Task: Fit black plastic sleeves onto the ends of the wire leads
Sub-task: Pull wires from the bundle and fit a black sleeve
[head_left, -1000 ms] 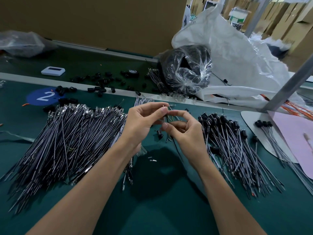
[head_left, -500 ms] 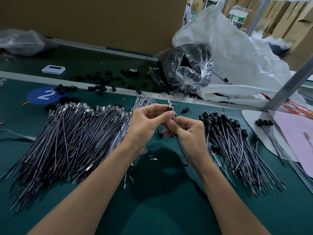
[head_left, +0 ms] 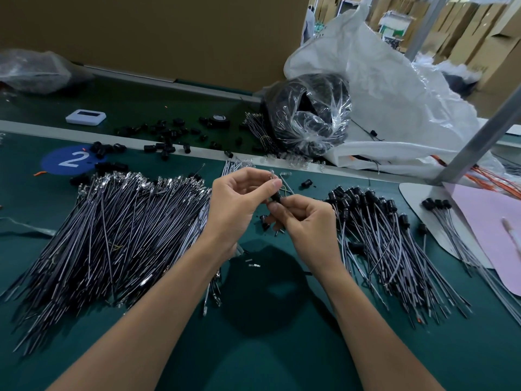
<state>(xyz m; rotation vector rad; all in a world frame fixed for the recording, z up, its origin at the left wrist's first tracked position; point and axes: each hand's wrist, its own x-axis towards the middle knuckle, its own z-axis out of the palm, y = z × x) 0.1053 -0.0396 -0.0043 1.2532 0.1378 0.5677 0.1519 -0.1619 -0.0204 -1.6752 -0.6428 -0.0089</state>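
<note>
1. Wire lead (head_left: 272,174): one, held above the worktop (head_left: 253,348), long axis near upright, metal tip pointing up and away.
2. Left hand (head_left: 239,204) pinches it just below the tip; right hand (head_left: 307,221) pinches one black sleeve (head_left: 276,197) on it, just under the left thumb.
3. Bare leads (head_left: 112,230) heaped left, sleeved leads (head_left: 380,235) heaped right; too many to count.
4. Loose sleeves (head_left: 166,134) scattered along the far side, uncounted.
5. Blue sticker (head_left: 70,160) reads "2".

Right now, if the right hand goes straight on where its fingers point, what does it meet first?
Probably the left hand: the right hand points up-left at its fingertips, only the pinched black sleeve between them.
</note>
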